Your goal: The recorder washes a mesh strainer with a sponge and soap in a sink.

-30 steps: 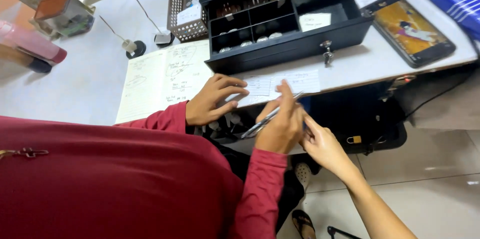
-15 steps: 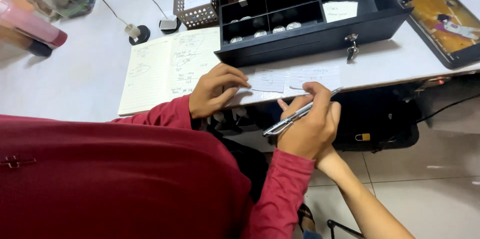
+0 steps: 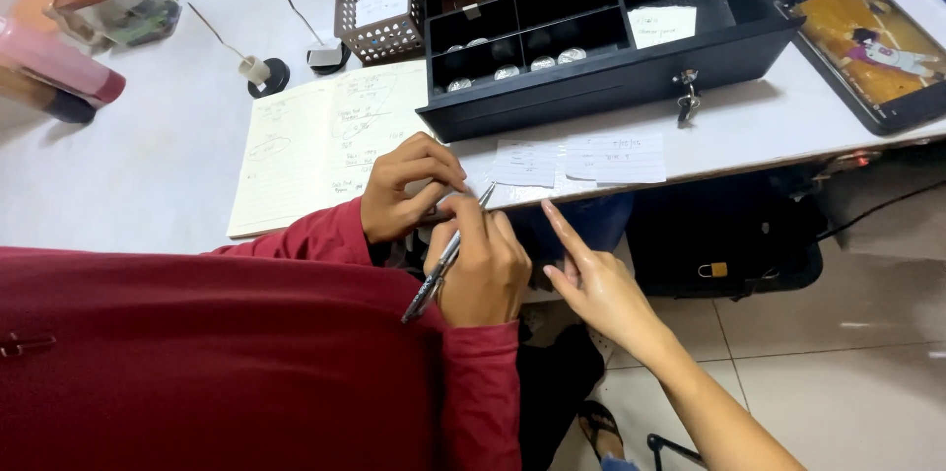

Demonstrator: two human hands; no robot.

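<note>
Gripping a pen [image 3: 445,262], the right hand [image 3: 480,266] curls at the desk edge [image 3: 749,151]. At its 11 o'clock, the left hand [image 3: 406,186] bends clenched beside paper slips [image 3: 581,160].

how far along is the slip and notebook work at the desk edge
Already done: the open notebook carries handwriting on both pages, and the cash drawer stands open. In hand: the right hand grips a pen, the left hand rests at the desk edge, and another person's hand reaches in. Left: two paper slips lie loose by the drawer.
</note>
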